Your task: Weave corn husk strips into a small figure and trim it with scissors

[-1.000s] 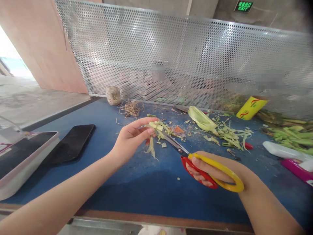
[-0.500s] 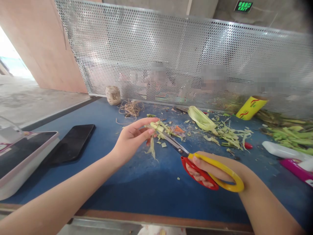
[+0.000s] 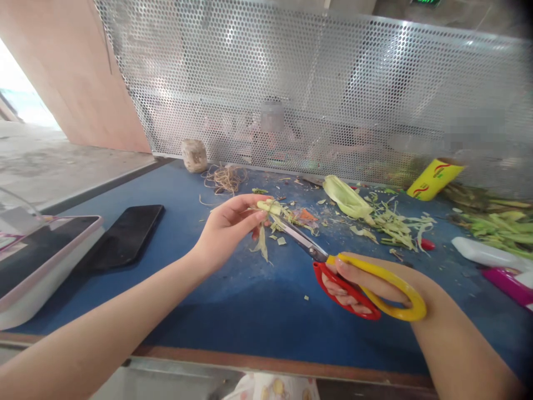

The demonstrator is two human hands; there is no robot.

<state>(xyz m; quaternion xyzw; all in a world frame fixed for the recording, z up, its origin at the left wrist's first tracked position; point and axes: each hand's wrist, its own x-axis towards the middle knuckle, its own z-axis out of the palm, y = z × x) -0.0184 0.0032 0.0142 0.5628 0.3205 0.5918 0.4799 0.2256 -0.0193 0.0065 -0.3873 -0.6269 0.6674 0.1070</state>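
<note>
My left hand [image 3: 231,225] is closed in a pinch on a small pale green vegetable piece [image 3: 268,207] above the middle of the blue table. A limp strip of leaf hangs beneath its fingers. In my right hand [image 3: 345,283] are scissors [image 3: 314,251] with one red and one yellow handle, fingers through the loops. Their blades point up and left, with the tips at the vegetable piece. Small cut scraps [image 3: 282,240] lie below and behind the blades. Beyond them rests a pale green leafy vegetable head [image 3: 346,198] beside a heap of shreds [image 3: 395,225].
A black phone [image 3: 125,236] and a white-rimmed device [image 3: 45,261] occupy the left. Twine [image 3: 225,179] and a jar [image 3: 194,155] stand toward the back. A yellow roll [image 3: 435,179], greens [image 3: 503,228] and a white-and-purple object [image 3: 491,255] are right. A perforated metal screen [image 3: 250,72] borders the back.
The view has tilted down slightly. My left hand still pinches the vegetable piece, and the scissors have shifted a little to the right in the picture, blades still at the piece.
</note>
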